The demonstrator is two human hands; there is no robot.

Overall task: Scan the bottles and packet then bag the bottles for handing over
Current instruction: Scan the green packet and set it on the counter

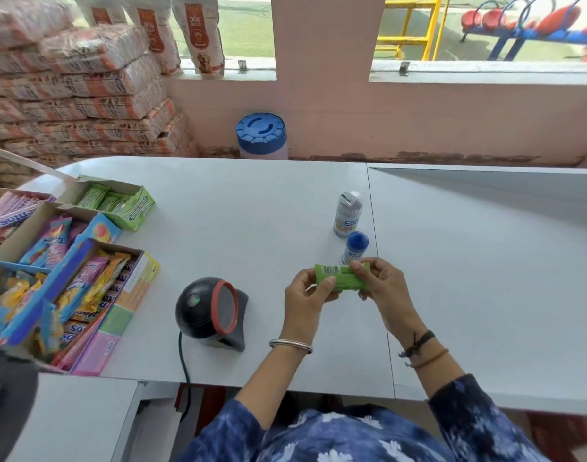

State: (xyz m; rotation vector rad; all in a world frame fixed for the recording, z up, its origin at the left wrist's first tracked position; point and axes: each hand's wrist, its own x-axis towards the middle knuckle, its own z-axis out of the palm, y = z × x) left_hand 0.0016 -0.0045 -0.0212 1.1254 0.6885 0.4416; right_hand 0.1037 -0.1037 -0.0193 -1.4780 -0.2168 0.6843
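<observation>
Green packet held up between both hands, just right of the scanner.

The left hand [307, 295] and right hand [383, 288] pinch the packet [342, 278] by its ends above the surface [252, 211]; it looks light, soft and crinkly, best gripped at the edges, barcode clear. Two bottles [348, 213] stand just beyond.

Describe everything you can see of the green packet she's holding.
The green packet is a small flat oblong in glossy wrapping, with a white barcode strip along its upper edge facing the camera. It is held level above the white counter, pinched at its ends by the left hand and the right hand, just right of the scanner and in front of the blue-capped bottle.
</observation>
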